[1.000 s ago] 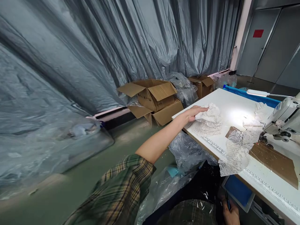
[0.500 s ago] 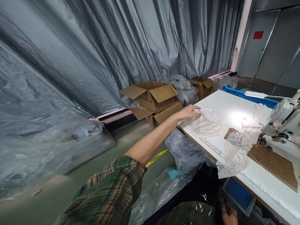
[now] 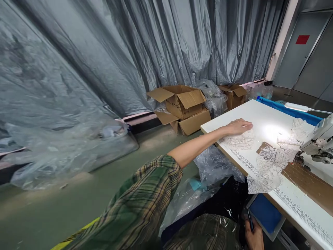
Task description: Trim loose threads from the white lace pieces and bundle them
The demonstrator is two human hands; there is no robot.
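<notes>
My left hand (image 3: 238, 127) lies over a crumpled pile of white lace (image 3: 239, 142) on the white sewing table, its fingers stretched out and touching the lace. Farther right, another white lace piece (image 3: 267, 168) reaches over the table's front edge and toward the sewing machine (image 3: 318, 140). Low in view, beside my lap, my right hand (image 3: 254, 234) is closed around a slim dark pointed tool (image 3: 250, 220). The exact kind of this tool cannot be made out.
Brown board (image 3: 307, 182) lies by the machine, and a ruler strip (image 3: 296, 203) runs along the table edge. Beneath are a blue-lined tray (image 3: 267, 211) and clear plastic (image 3: 213, 165). Open cardboard boxes (image 3: 184, 104) stand near the grey curtain (image 3: 161, 45).
My left hand has shifted right, from the lace pile's left edge to over its top. The view has turned slightly left. My right hand still holds the dark tool low down.
</notes>
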